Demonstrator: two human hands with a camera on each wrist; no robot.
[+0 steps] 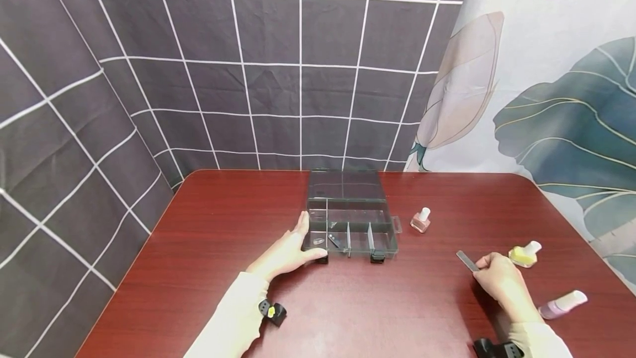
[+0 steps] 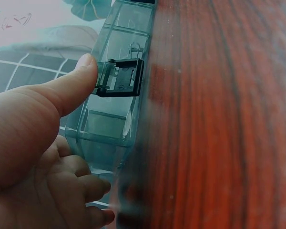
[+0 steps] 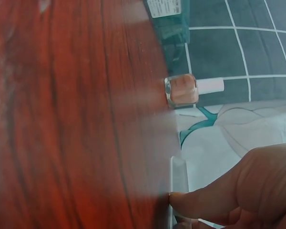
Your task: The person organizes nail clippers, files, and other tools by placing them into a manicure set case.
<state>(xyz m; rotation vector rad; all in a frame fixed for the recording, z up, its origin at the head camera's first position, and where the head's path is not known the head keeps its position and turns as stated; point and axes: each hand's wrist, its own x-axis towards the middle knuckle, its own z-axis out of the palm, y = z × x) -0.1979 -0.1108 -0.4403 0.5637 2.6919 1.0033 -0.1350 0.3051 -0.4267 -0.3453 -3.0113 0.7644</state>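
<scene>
Even, soft indoor light fills the head view, with only faint shadows under the hands on the glossy dark red wooden table [image 1: 397, 303]. Grid lines on the grey checked backdrop cloth [image 1: 248, 70] bow from wide-angle distortion. Both wrist views are smeared and blurred along the tabletop, with oversaturated reds and a teal cast.

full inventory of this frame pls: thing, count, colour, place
Clear plastic compartment box: 1, smoky transparent with black latches, table centre, lid open.
Small dark bits: a few, in the box's front-left compartments; too small to identify.
Pink nail polish bottle: 1, white cap, upright right of the box.
Yellow nail polish bottle: 1, white cap, lying near the right edge.
Lilac nail polish bottle: 1, lying front right.
Grey nail file: 1, pinched in the right hand.
Reddish-brown wooden table: 1.
Left hand: on the box's front-left corner.
Right hand: holding the file.
</scene>
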